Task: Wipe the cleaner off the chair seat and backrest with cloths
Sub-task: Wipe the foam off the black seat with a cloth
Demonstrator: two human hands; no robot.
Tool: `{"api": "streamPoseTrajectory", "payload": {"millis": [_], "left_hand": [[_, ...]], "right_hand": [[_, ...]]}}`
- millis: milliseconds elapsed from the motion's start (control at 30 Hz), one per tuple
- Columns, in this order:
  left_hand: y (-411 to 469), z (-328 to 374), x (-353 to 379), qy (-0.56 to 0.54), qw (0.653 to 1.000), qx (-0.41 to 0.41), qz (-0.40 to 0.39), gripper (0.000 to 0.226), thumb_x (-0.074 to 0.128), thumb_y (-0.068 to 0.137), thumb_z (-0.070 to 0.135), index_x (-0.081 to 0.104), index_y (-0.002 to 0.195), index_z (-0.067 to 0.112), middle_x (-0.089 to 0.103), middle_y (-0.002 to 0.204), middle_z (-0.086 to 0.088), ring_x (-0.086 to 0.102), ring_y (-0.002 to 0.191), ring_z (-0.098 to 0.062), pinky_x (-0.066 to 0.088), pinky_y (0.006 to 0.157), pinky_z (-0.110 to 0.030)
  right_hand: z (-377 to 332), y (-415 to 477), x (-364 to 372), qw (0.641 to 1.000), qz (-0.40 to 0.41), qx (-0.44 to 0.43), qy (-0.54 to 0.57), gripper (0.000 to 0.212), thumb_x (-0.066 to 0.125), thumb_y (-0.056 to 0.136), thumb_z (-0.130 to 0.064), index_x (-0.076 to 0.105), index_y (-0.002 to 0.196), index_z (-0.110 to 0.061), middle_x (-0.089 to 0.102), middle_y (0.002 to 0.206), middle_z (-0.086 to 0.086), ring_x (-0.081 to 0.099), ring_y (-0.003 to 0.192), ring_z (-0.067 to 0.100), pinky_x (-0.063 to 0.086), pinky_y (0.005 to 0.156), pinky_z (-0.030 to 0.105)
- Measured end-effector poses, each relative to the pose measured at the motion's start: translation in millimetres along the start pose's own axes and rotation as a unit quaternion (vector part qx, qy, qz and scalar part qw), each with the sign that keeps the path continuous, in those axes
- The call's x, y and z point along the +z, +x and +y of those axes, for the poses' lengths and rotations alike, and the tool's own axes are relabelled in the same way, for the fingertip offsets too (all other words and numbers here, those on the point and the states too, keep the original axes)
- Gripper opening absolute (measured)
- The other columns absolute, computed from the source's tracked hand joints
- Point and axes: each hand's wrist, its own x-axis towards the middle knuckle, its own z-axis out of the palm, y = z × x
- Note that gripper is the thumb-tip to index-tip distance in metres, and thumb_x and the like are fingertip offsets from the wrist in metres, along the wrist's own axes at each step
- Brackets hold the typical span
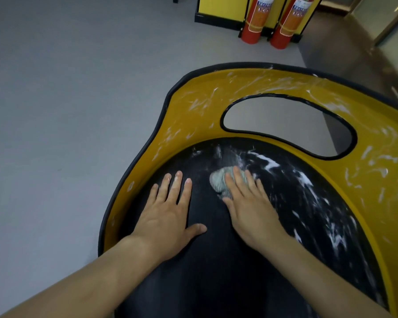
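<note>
Near the seat's (216, 260) back edge, I press the cloth (220, 182) under my flat, released right grip (251, 210), left grip (168, 212) released and bracing, and should sweep overlapping strokes rightward through the cleaner (270, 162), then the backrest (193, 104).

Seat (216, 260) open between rims; backrest (193, 115) walls far edge, both sides; cutout (285, 125) probably hand-passable; floor (67, 111) left free.
</note>
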Motion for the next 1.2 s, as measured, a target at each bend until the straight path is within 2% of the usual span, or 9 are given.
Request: {"api": "streamPoseTrajectory", "payload": {"millis": [167, 400, 567, 600, 700, 800, 1000, 1100, 1200], "left_hand": [[0.9, 0.4, 2.3, 0.007, 1.000, -0.002, 0.007, 0.103, 0.027, 0.093, 0.078, -0.030, 0.153, 0.017, -0.036, 0.159, -0.009, -0.032, 0.148, -0.029, -0.006, 0.125, -0.048], [-11.9, -10.5, 1.2, 0.000, 1.000, 0.020, -0.004, 0.099, 0.027, 0.095, 0.074, -0.030, 0.152, 0.017, -0.037, 0.159, -0.006, -0.034, 0.147, -0.024, -0.007, 0.126, -0.044], [-17.0, -16.1, 5.6, 0.019, 0.999, 0.029, -0.002, 0.101, -0.004, 0.080, 0.080, -0.033, 0.151, 0.014, -0.040, 0.158, -0.007, -0.036, 0.145, -0.022, -0.017, 0.119, -0.039], [-16.7, -16.1, 5.1, 0.016, 0.999, 0.028, -0.004, 0.100, -0.001, 0.082, 0.080, -0.033, 0.151, 0.014, -0.040, 0.158, -0.007, -0.035, 0.145, -0.022, -0.017, 0.119, -0.039], [-19.1, -16.5, 2.5, 0.002, 0.999, 0.031, -0.020, 0.098, 0.025, 0.096, 0.074, -0.031, 0.152, 0.016, -0.039, 0.158, -0.006, -0.035, 0.146, -0.022, -0.012, 0.124, -0.041], [-20.4, -19.1, 2.0, -0.002, 0.999, 0.041, -0.011, 0.097, 0.028, 0.097, 0.071, -0.031, 0.152, 0.017, -0.039, 0.158, -0.005, -0.035, 0.146, -0.021, -0.011, 0.125, -0.041], [-18.6, -16.0, 2.1, -0.011, 0.999, 0.035, -0.011, 0.098, 0.026, 0.097, 0.072, -0.031, 0.152, 0.014, -0.039, 0.158, -0.008, -0.035, 0.146, -0.023, -0.010, 0.125, -0.044], [-17.4, -15.2, 5.0, -0.021, 0.999, 0.029, 0.002, 0.100, 0.024, 0.094, 0.076, -0.030, 0.152, 0.015, -0.038, 0.159, -0.007, -0.036, 0.146, -0.023, -0.011, 0.124, -0.043], [-15.3, -14.9, 18.1, -0.029, 0.998, 0.024, 0.042, 0.102, 0.000, 0.082, 0.082, -0.029, 0.153, 0.016, -0.036, 0.159, -0.008, -0.035, 0.146, -0.024, -0.013, 0.123, -0.043]], "right_hand": [[-3.0, 10.0, 5.2, 1.000, 0.010, -0.001, -0.021, 0.066, 0.004, 0.101, -0.051, 0.006, 0.161, -0.022, -0.004, 0.167, -0.002, -0.007, 0.155, 0.024, 0.002, 0.126, 0.047], [-27.8, 105.1, -6.8, 0.994, 0.054, 0.092, 0.039, 0.057, 0.023, 0.109, -0.039, 0.012, 0.161, -0.020, -0.002, 0.170, 0.003, -0.005, 0.155, 0.030, -0.002, 0.125, 0.049], [-69.7, 75.7, -2.8, 0.995, 0.040, -0.089, 0.025, 0.056, 0.031, 0.108, -0.038, 0.021, 0.160, -0.018, 0.010, 0.169, 0.002, 0.003, 0.155, 0.029, 0.001, 0.125, 0.047], [-64.6, 79.0, -4.6, 0.995, 0.044, -0.095, 0.000, 0.056, 0.031, 0.108, -0.039, 0.021, 0.160, -0.019, 0.012, 0.169, 0.001, 0.005, 0.155, 0.027, 0.003, 0.125, 0.048], [-32.5, 97.6, -10.6, 0.999, 0.046, 0.008, -0.026, 0.057, 0.028, 0.108, -0.039, 0.015, 0.161, -0.020, 0.008, 0.169, 0.003, 0.005, 0.155, 0.027, 0.005, 0.125, 0.050], [-28.2, 103.9, -13.9, 0.994, 0.048, 0.103, -0.002, 0.057, 0.026, 0.109, -0.037, 0.014, 0.161, -0.015, 0.005, 0.169, 0.007, 0.001, 0.155, 0.031, 0.005, 0.125, 0.049], [-63.2, 89.0, -7.0, 0.995, 0.033, -0.097, 0.005, 0.056, 0.031, 0.108, -0.040, 0.020, 0.160, -0.021, 0.010, 0.169, -0.001, 0.002, 0.155, 0.025, 0.005, 0.125, 0.051], [-26.1, 94.1, -10.3, 0.999, 0.024, -0.038, -0.019, 0.057, 0.026, 0.108, -0.043, 0.012, 0.161, -0.027, 0.001, 0.169, -0.006, -0.003, 0.156, 0.020, 0.000, 0.124, 0.053], [-0.9, 78.5, -9.8, 0.998, 0.033, 0.049, 0.006, 0.059, 0.022, 0.108, -0.047, 0.008, 0.162, -0.026, -0.002, 0.170, -0.003, -0.005, 0.155, 0.022, 0.002, 0.125, 0.052]]}}
